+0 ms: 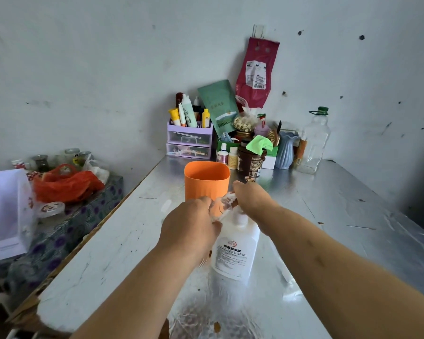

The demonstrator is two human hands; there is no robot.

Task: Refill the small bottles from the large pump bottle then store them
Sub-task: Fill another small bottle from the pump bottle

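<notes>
1. Left hand (191,223): fingers curl round the small clear bottle (220,207), tilted just left of the top of the large pump bottle (235,250), mid counter (103,243).
2. Right hand (253,200) covers that top; I cannot tell its finger spread.

An orange cup (206,182); a white pump bottle (235,250); lilac drawers (189,140); a red bag (66,185); purple-flowered cloth (66,231); a pale blue vase (285,150).

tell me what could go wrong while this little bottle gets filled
The small bottle in the left hand is held at the top of the pump bottle; if its mouth drifts off, soap may land on the table. The right hand bears on that top and nothing steadies the base; a hard press might tip it toward the cup.
</notes>
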